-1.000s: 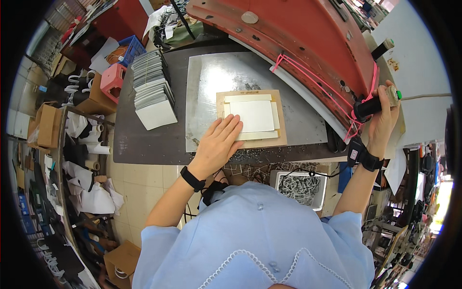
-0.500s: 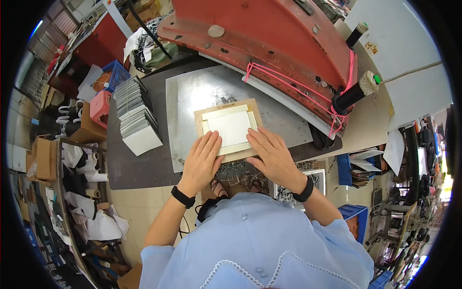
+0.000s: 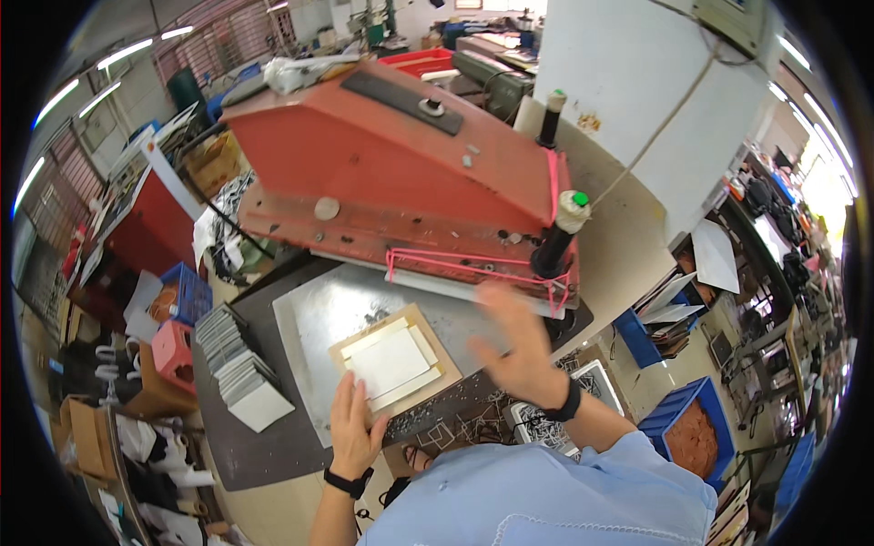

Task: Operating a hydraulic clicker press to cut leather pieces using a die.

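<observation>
Left hand (image 3: 353, 428) is pressing flat on the tan board (image 3: 398, 362); right hand (image 3: 517, 346) is hovering open beside it.
Far left of the left grip, a stack of grey-white sheets (image 3: 238, 369) is sitting on the dark surface (image 3: 264, 446). Left grip is spread, fingers (image 3: 349, 394) lying flat on the board's near-left corner, not pinching anything. Just ahead of that grip, the white cut pieces (image 3: 391, 361) are lying stacked on the board, which is resting on the metal plate (image 3: 319, 314). Right grip is spread too, blurred, raised just right of the board, holding nothing I can make out. Above the right grip, the red press head (image 3: 401, 173) is overhanging the plate, its black handle (image 3: 555, 241) sitting closest to the fingertips.
</observation>
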Demonstrator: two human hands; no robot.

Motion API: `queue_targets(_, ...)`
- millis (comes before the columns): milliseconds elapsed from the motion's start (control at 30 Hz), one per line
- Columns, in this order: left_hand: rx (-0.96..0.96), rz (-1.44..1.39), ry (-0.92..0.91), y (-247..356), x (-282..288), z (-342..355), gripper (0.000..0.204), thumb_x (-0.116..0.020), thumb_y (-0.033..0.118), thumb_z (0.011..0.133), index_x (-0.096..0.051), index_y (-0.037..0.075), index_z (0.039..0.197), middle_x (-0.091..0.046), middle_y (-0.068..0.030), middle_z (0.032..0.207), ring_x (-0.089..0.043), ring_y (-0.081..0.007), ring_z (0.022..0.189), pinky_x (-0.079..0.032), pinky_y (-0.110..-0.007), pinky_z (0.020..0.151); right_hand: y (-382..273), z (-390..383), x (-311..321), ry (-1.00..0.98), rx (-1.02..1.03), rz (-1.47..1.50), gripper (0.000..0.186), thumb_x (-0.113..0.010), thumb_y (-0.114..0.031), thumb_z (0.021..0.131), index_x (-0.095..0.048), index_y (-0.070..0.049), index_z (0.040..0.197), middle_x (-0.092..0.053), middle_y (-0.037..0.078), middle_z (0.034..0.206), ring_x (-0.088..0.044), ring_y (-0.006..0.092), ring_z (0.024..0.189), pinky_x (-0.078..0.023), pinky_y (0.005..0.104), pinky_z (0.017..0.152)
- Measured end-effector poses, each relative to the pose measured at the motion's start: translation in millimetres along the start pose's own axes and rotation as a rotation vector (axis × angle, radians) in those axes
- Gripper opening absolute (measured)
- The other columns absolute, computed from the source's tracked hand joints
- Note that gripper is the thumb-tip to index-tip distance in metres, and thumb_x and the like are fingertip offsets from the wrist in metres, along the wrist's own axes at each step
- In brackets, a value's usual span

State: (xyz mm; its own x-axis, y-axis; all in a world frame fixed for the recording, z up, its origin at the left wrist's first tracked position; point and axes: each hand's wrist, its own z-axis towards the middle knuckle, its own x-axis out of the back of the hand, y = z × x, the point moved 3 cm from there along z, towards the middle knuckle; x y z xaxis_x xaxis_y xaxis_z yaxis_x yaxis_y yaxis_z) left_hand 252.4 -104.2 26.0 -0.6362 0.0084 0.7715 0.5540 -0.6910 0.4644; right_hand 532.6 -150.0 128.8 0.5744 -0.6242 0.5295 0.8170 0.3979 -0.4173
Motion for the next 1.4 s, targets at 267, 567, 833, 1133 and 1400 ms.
queue_targets(267,0.055,-0.254,0.227,20,47,-1,0.060,-0.060,0.005,0.089,-0.034,-0.002,0.143,-0.040,-0.0244,0.145,-0.047,-0.0349,0.129,-0.043,-0.041,0.100,81,56,74,0.402,-0.449,0.512,0.050,-0.072,-0.011,0.083,-0.049,0.001,0.126,-0.058,0.010,0.118,-0.055,0.0180,0.105,-0.043,0.0310,0.094)
queue_targets(567,0.155,-0.523,0.053,56,54,-10,0.036,-0.059,0.000,0.092,-0.054,0.000,0.128,-0.071,-0.0138,0.103,-0.069,-0.0187,0.090,-0.053,-0.029,0.080,89,49,45,0.362,-0.545,0.519,0.032,-0.065,-0.003,0.081,-0.053,-0.003,0.111,-0.058,0.004,0.097,-0.057,0.0135,0.086,-0.047,0.0271,0.080)
queue_targets(833,-0.067,-0.636,-0.011,110,60,23,0.033,-0.062,-0.001,0.090,-0.060,0.000,0.122,-0.070,-0.0107,0.105,-0.068,-0.0176,0.091,-0.054,-0.029,0.081,8,15,29,0.128,-0.509,0.540,0.051,-0.064,-0.001,0.083,-0.042,-0.001,0.129,-0.052,0.011,0.122,-0.051,0.0192,0.115,-0.041,0.0335,0.100)
queue_targets(1133,-0.088,-0.778,0.098,107,93,60,0.064,-0.076,0.019,0.083,-0.046,0.003,0.137,-0.059,-0.0108,0.123,-0.059,-0.0193,0.107,-0.048,-0.033,0.089,44,39,110,0.131,-0.379,0.282,0.054,-0.060,-0.020,0.095,-0.041,0.001,0.141,-0.046,0.014,0.142,-0.042,0.0231,0.132,-0.030,0.0362,0.111)
queue_targets(1400,0.009,-1.110,0.125,104,112,74,0.072,-0.036,0.059,0.098,-0.047,-0.004,0.132,-0.063,-0.0107,0.100,-0.062,-0.0175,0.087,-0.049,-0.029,0.083,113,85,94,0.210,-0.450,0.479,0.063,-0.034,-0.048,0.103,-0.045,0.004,0.136,-0.061,0.018,0.123,-0.053,0.0229,0.121,-0.040,0.0358,0.103)
